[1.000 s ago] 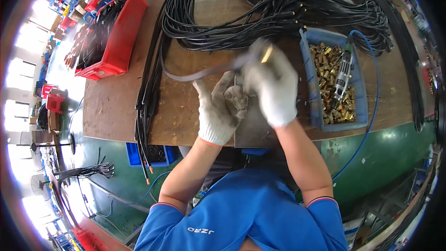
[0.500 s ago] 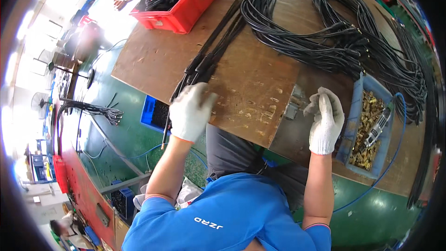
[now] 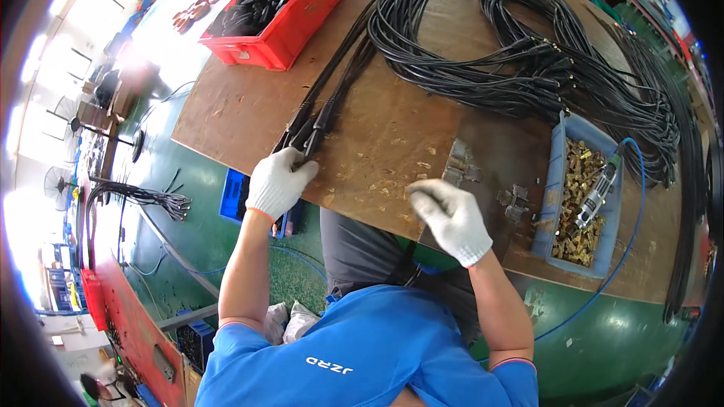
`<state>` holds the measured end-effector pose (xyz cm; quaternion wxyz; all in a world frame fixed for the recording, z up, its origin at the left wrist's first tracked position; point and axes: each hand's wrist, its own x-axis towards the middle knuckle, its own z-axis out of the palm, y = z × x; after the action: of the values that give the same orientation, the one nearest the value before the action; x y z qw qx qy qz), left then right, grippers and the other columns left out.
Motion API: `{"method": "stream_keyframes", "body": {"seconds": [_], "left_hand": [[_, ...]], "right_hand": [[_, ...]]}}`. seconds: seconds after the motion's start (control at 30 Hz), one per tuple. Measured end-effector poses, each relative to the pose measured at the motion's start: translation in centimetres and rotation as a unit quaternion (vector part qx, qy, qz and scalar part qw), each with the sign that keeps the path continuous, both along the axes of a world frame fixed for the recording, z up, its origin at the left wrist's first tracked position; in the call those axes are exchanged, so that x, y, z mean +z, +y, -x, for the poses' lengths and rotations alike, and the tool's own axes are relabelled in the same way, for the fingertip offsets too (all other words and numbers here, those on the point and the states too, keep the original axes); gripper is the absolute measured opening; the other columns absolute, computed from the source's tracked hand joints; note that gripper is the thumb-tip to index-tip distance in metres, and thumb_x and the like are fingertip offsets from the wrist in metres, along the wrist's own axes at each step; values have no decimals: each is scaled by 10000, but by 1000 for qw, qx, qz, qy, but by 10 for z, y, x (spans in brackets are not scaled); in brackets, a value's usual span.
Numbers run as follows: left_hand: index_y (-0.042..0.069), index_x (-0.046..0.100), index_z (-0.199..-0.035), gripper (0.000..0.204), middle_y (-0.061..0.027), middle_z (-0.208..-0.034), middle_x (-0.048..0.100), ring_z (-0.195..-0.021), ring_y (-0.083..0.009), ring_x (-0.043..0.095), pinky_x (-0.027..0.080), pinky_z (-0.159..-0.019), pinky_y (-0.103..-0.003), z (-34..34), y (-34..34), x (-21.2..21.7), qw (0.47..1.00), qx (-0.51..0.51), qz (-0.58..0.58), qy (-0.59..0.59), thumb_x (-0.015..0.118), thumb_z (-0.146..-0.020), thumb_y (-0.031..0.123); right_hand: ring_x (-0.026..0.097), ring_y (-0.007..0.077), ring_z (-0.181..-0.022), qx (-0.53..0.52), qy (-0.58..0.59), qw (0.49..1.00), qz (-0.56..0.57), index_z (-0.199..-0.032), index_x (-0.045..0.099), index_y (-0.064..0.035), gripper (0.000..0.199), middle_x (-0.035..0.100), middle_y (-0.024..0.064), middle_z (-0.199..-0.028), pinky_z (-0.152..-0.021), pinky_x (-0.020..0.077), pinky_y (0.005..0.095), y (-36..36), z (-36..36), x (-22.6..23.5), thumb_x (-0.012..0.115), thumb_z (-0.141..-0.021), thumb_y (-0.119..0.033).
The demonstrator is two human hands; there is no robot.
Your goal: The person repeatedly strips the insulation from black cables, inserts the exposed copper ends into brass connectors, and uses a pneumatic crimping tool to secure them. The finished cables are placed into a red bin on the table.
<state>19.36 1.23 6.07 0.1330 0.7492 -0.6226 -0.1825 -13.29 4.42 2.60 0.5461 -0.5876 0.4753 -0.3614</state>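
Note:
My left hand [image 3: 277,183], in a white knit glove, is closed on the near end of a bundle of black cables [image 3: 323,117] at the table's left front edge. Thicker black sleeves [image 3: 303,136] sit on the cables just beyond its fingertips. My right hand [image 3: 454,218], gloved too, is over the front middle of the table with its fingers drawn together and pointing left. Whatever those fingers hold, if anything, is too small to make out. Clear fixture pieces [image 3: 458,164] lie on the tabletop just beyond it.
A blue bin [image 3: 540,237] of brass fittings [image 3: 579,207] stands at the right, with a grey air tool [image 3: 599,192] and its blue hose on top. Coiled black cables [image 3: 460,79] cover the far right. A red crate [image 3: 283,41] of black parts is far left. The wooden table [image 3: 234,117] is scuffed.
My left hand has moved down and left and closed at the cable ends. My right hand has swung from beside the clear fixtures leftward and nearer. The whole view has shifted slightly.

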Motion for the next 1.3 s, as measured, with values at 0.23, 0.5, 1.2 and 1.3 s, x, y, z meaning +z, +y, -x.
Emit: {"method": "stream_keyframes", "body": {"seconds": [0.23,0.5,1.2,1.3], "left_hand": [[-6,755,-1007,373,-70,-799,727,-705,-167,690,535,-660,-331,106,2,-1,913,-46,-168,369,756,-987,367],[74,727,-1131,345,-153,-992,714,-1047,-414,700,554,-932,-514,149,-29,8,781,-523,331,85,807,-800,125],[155,788,-1103,205,-122,-781,660,-714,-353,690,545,-662,-467,154,-56,7,838,-518,169,27,782,-899,179],[142,791,-1096,196,-128,-805,680,-733,-353,702,550,-668,-462,166,-61,8,829,-530,174,48,788,-905,187]], "right_hand": [[787,304,-995,109,4,987,-116,-1341,637,5,487,768,195,-1016,-872,595,412,11,-30,12,759,-1012,-333],[707,499,-1032,101,249,963,32,-1062,725,15,370,737,305,-1042,-904,553,569,-9,23,23,633,-1011,-340],[756,392,-928,-240,591,748,184,-1044,795,-160,304,797,106,-1090,-834,613,525,-52,211,77,605,-1037,-396],[660,389,-1206,-185,739,645,57,-1143,802,-118,453,808,134,-1143,-1038,506,523,-83,256,67,588,-1046,-505]]}}
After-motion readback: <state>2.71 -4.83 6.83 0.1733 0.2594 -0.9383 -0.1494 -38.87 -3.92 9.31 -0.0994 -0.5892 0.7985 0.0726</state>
